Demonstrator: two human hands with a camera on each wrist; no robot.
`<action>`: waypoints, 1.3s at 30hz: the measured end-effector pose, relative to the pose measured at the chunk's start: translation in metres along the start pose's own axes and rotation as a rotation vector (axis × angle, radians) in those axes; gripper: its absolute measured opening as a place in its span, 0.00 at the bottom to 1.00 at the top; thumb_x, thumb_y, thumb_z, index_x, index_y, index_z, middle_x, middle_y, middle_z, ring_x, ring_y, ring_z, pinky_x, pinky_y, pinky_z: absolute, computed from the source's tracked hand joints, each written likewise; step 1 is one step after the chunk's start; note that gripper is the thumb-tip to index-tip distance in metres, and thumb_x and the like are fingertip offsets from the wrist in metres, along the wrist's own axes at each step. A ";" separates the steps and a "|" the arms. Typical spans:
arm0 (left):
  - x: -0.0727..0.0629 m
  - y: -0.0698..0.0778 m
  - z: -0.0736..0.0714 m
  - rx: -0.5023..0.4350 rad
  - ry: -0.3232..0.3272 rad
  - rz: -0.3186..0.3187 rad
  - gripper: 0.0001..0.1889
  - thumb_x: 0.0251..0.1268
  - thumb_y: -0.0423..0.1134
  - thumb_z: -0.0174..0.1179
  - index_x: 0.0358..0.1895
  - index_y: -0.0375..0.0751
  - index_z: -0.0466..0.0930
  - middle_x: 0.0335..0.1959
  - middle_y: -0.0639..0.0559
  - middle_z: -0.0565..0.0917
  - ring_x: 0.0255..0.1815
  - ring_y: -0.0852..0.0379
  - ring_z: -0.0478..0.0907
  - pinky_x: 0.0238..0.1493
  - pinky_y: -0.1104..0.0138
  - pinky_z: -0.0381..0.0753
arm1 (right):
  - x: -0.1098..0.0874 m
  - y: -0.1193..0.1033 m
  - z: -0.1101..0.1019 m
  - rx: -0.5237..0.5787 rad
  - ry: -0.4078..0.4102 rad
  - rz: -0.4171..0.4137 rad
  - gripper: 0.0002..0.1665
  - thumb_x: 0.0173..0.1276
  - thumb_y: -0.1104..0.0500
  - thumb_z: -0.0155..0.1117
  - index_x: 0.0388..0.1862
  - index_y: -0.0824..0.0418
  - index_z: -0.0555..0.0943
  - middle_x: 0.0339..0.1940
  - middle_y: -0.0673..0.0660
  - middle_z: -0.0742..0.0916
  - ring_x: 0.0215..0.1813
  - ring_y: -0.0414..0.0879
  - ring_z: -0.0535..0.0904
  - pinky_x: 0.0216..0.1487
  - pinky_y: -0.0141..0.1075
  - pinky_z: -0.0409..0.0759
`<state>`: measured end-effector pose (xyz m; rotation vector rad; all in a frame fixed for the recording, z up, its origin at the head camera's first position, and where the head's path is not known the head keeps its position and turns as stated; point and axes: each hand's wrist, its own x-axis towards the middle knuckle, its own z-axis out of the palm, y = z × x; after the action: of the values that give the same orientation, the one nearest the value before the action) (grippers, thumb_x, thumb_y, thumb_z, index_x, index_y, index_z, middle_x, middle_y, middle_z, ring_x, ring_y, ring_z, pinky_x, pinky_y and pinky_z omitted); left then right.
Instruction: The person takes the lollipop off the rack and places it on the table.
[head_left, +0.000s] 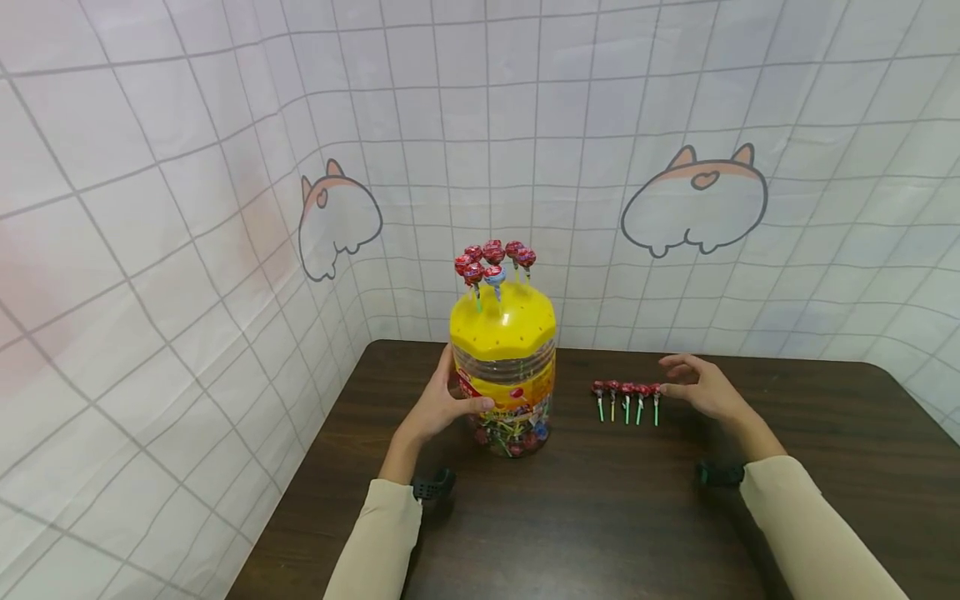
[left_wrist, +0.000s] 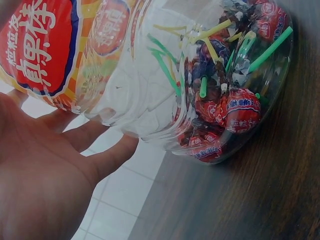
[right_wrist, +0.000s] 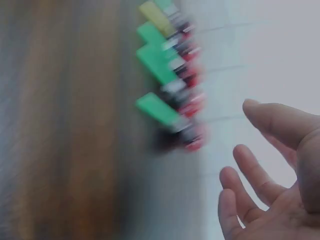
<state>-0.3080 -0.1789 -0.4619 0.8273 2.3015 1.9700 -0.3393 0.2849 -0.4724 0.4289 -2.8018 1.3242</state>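
My left hand [head_left: 438, 406] holds a clear plastic lollipop jar [head_left: 517, 396] with a yellow lid [head_left: 506, 325], its thumb across the front and its fingers round the left side. Several red-wrapped lollipops [head_left: 492, 252] and a light blue one [head_left: 494, 276] stand upright in the lid. More lollipops [left_wrist: 243, 110] lie inside the jar's bottom in the left wrist view. To the right, a row of red lollipops [head_left: 627, 389] with green and yellow sticks lies on the table. Just beyond the row's right end hovers my right hand [head_left: 701, 387], fingers parted and holding nothing; the right wrist view is blurred.
The dark wooden table [head_left: 570, 517] ends at a back edge close behind the jar. A white grid-patterned curtain [head_left: 525, 125] with cartoon animal drawings hangs behind and along the left. Each wrist wears a dark band [head_left: 722, 475].
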 end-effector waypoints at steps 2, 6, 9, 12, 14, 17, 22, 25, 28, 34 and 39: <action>0.000 0.001 0.000 0.003 0.001 -0.007 0.54 0.60 0.44 0.75 0.80 0.73 0.44 0.73 0.54 0.68 0.71 0.47 0.70 0.71 0.43 0.74 | -0.001 -0.018 -0.006 0.004 0.002 -0.019 0.31 0.76 0.54 0.65 0.72 0.64 0.70 0.64 0.74 0.78 0.62 0.66 0.78 0.51 0.51 0.83; 0.000 0.002 0.001 0.003 0.001 -0.015 0.55 0.59 0.45 0.76 0.80 0.75 0.43 0.73 0.55 0.68 0.71 0.47 0.70 0.71 0.44 0.74 | -0.002 -0.063 -0.017 0.005 0.003 -0.097 0.31 0.77 0.51 0.63 0.73 0.59 0.70 0.65 0.68 0.79 0.63 0.63 0.78 0.55 0.50 0.82; 0.000 0.002 0.001 -0.002 -0.002 -0.013 0.55 0.59 0.45 0.76 0.80 0.75 0.43 0.73 0.55 0.68 0.71 0.47 0.70 0.71 0.44 0.74 | -0.001 -0.100 -0.018 0.004 0.022 -0.183 0.29 0.76 0.51 0.64 0.72 0.55 0.73 0.63 0.62 0.82 0.61 0.55 0.78 0.58 0.40 0.80; -0.001 0.002 0.000 -0.005 -0.004 -0.010 0.55 0.60 0.44 0.76 0.80 0.75 0.43 0.73 0.54 0.68 0.71 0.47 0.70 0.71 0.44 0.74 | 0.001 -0.137 -0.014 0.019 0.043 -0.267 0.27 0.75 0.52 0.66 0.70 0.52 0.75 0.61 0.57 0.84 0.60 0.50 0.80 0.61 0.35 0.79; -0.001 0.002 -0.001 -0.007 -0.004 -0.007 0.55 0.60 0.44 0.75 0.80 0.74 0.43 0.73 0.54 0.67 0.71 0.47 0.70 0.71 0.44 0.74 | 0.001 -0.159 -0.010 0.034 0.048 -0.322 0.26 0.74 0.54 0.67 0.69 0.52 0.75 0.59 0.57 0.84 0.59 0.51 0.81 0.62 0.37 0.79; 0.000 0.001 -0.001 -0.012 -0.004 -0.006 0.54 0.60 0.43 0.75 0.80 0.72 0.44 0.73 0.53 0.67 0.71 0.46 0.70 0.71 0.44 0.73 | 0.001 -0.186 -0.003 0.065 0.054 -0.403 0.26 0.73 0.57 0.67 0.69 0.53 0.75 0.58 0.56 0.85 0.58 0.50 0.82 0.60 0.30 0.79; 0.001 0.000 -0.001 -0.019 -0.005 -0.010 0.54 0.61 0.41 0.75 0.80 0.73 0.44 0.73 0.53 0.67 0.72 0.46 0.69 0.72 0.43 0.73 | 0.006 -0.219 0.009 0.159 0.068 -0.487 0.26 0.72 0.60 0.68 0.68 0.53 0.76 0.56 0.58 0.85 0.55 0.46 0.83 0.56 0.27 0.81; 0.001 0.002 0.000 -0.017 -0.003 -0.015 0.54 0.61 0.40 0.74 0.80 0.74 0.44 0.73 0.54 0.67 0.72 0.47 0.69 0.72 0.43 0.72 | 0.010 -0.234 0.015 0.201 0.080 -0.518 0.27 0.72 0.61 0.67 0.68 0.53 0.76 0.57 0.60 0.85 0.54 0.45 0.85 0.56 0.29 0.83; 0.001 0.003 0.001 -0.016 -0.003 -0.014 0.54 0.61 0.40 0.74 0.80 0.73 0.44 0.74 0.54 0.67 0.72 0.47 0.69 0.72 0.43 0.72 | 0.014 -0.248 0.023 0.242 0.095 -0.544 0.27 0.72 0.62 0.67 0.68 0.54 0.76 0.56 0.60 0.85 0.54 0.48 0.86 0.55 0.31 0.85; 0.001 0.003 0.001 -0.008 0.000 -0.021 0.54 0.61 0.41 0.74 0.80 0.73 0.44 0.73 0.52 0.68 0.71 0.46 0.70 0.71 0.43 0.73 | 0.025 -0.266 0.041 0.288 0.092 -0.569 0.27 0.71 0.64 0.67 0.68 0.58 0.75 0.55 0.62 0.85 0.54 0.55 0.86 0.54 0.41 0.88; 0.000 0.004 0.001 -0.004 0.004 -0.025 0.53 0.61 0.42 0.74 0.80 0.74 0.44 0.73 0.54 0.68 0.72 0.47 0.69 0.71 0.43 0.73 | 0.034 -0.274 0.055 0.297 0.102 -0.563 0.27 0.70 0.64 0.68 0.67 0.58 0.76 0.54 0.63 0.85 0.52 0.56 0.87 0.54 0.50 0.88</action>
<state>-0.3067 -0.1776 -0.4586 0.7915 2.2983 1.9673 -0.2975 0.0696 -0.2965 1.0283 -2.1546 1.5455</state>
